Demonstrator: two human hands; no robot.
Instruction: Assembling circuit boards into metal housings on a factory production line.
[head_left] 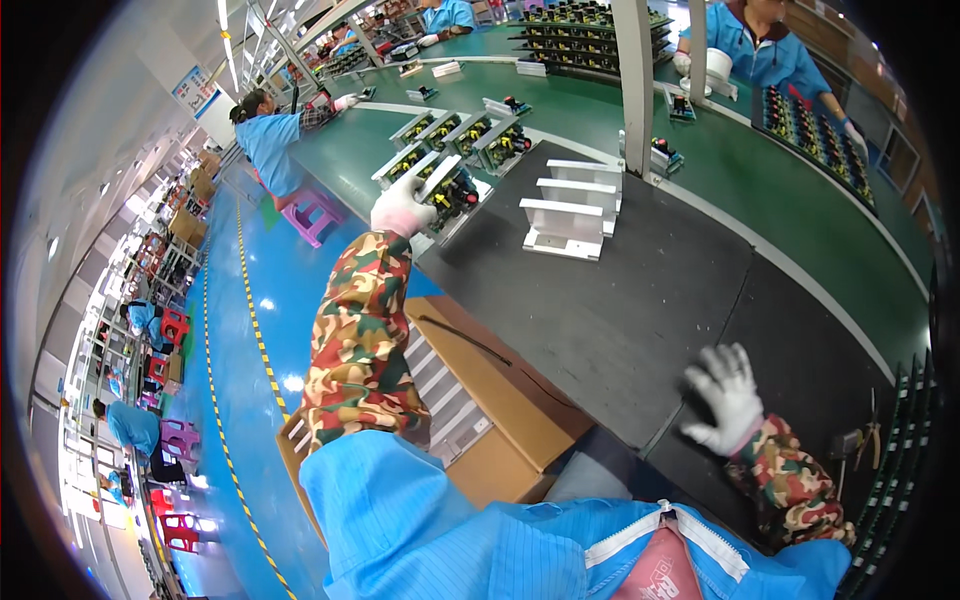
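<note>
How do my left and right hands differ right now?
The left hand grips a circuit board unit; the right hand holds nothing. The left hand's fingers are bent, while the right hand's are spread. The left hand is farther out; the right hand is nearer you. Both have white gloves and camouflage sleeves.

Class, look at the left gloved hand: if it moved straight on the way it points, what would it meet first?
The left hand already seems to touch a circuit board assembly. Beyond that, first in line looks like a similar assembly behind, though depth is unclear.
</note>
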